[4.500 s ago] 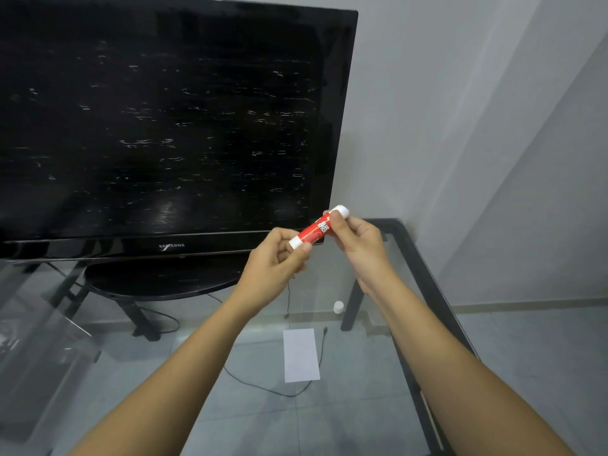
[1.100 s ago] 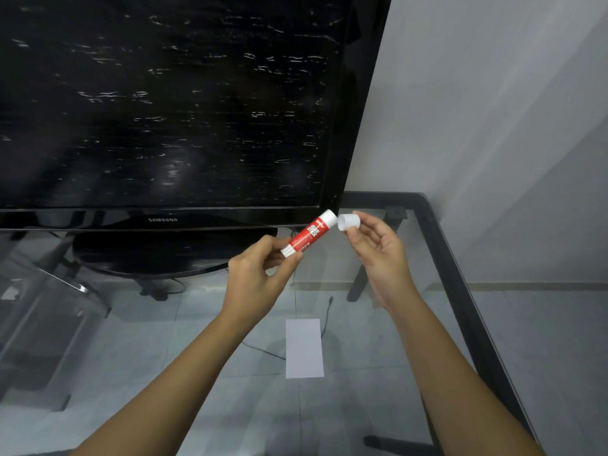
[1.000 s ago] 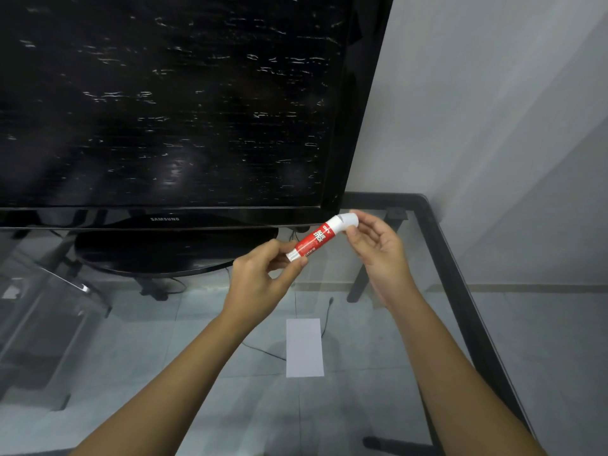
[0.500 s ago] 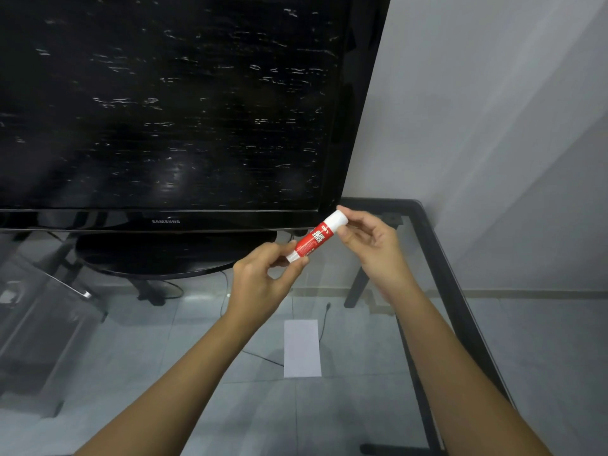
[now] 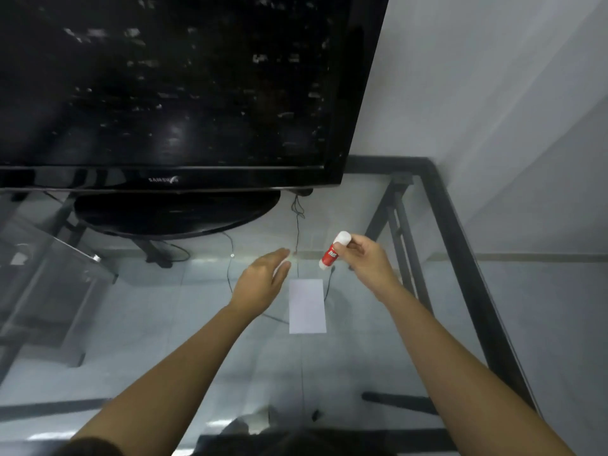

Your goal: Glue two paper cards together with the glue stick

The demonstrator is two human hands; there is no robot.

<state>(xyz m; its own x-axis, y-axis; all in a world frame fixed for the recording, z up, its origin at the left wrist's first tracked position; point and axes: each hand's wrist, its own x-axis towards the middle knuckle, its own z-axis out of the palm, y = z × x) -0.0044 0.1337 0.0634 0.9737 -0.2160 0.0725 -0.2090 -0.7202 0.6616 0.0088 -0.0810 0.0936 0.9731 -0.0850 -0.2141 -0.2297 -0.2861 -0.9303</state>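
A red and white glue stick (image 5: 333, 251) with its white cap on hangs nearly upright in my right hand (image 5: 367, 260), which grips it near the capped top. My left hand (image 5: 263, 279) is flat with fingers extended and holds nothing, hovering just left of a white paper card (image 5: 307, 306). The card lies flat on the glass table, between my two hands and slightly nearer to me. I can only make out one card surface; whether another lies under it I cannot tell.
A large black television (image 5: 177, 93) on an oval black stand (image 5: 177, 213) fills the back of the glass table (image 5: 362, 357). The table's black metal frame (image 5: 460, 232) runs along the right edge, beside a grey wall. Cables show through the glass.
The cap went back onto the glue stick. My left hand let go of the stick and opened toward the card; my right hand kept the stick and lowered it. The view tilted down.
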